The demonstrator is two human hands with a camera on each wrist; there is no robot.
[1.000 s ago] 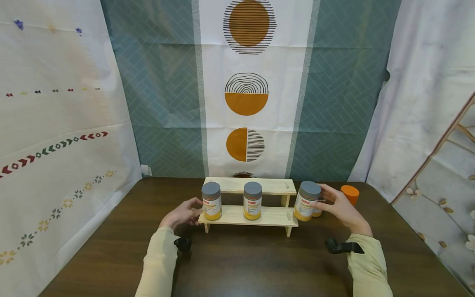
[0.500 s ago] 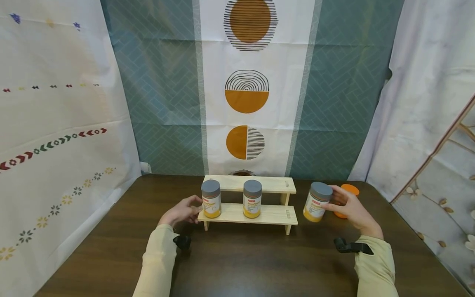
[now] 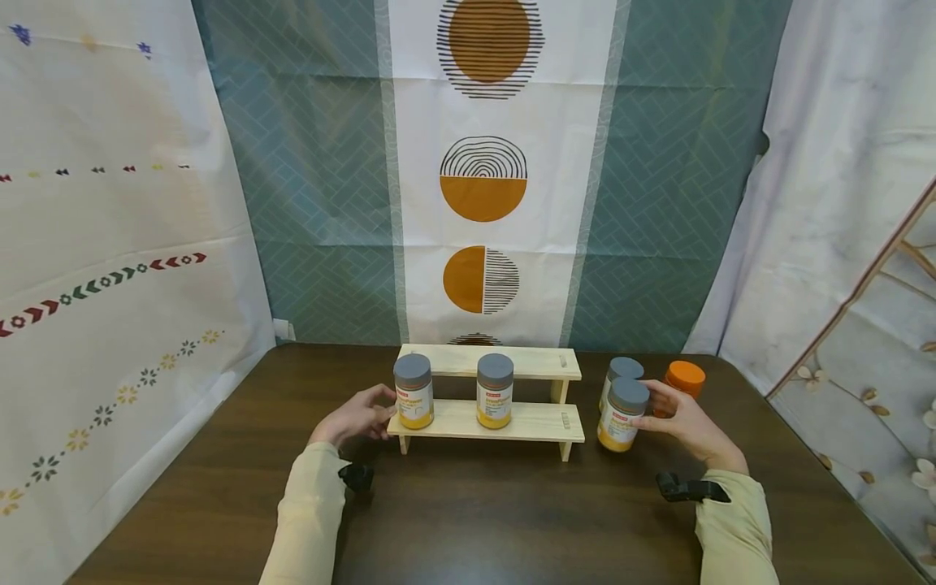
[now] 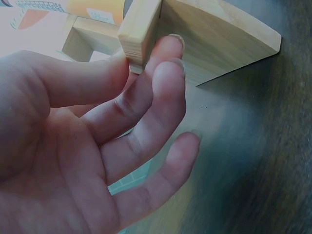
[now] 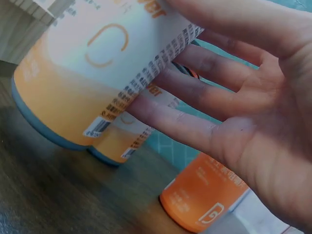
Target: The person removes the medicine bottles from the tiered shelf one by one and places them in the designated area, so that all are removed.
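Observation:
My left hand [image 3: 357, 418] pinches the left end of a two-step wooden shelf [image 3: 455, 421] between thumb and fingers; in the left wrist view the thumb lies against the board's end [image 4: 139, 36]. Right of the shelf, my right hand [image 3: 687, 428] grips a grey-lidded supplement jar [image 3: 618, 416] from its right side. That jar [image 5: 92, 78] fills the upper left of the right wrist view, upright and close over the table. A matching jar [image 3: 623, 367] stands just behind it, partly covered. Two more grey-lidded jars stand on the lower step, one at the left [image 3: 413, 392], one mid-board [image 3: 494, 392].
An orange bottle [image 3: 686, 376] stands behind my right hand, partly hidden by it. The dark wooden table [image 3: 483, 520] extends in front of the shelf. Patterned cloths [image 3: 322, 203] hang at the back and both sides.
My right hand has carried its jar rightward from the shelf's right end, then lowered it slightly toward the front. The jar behind has come into view. My left hand stays at the shelf's end.

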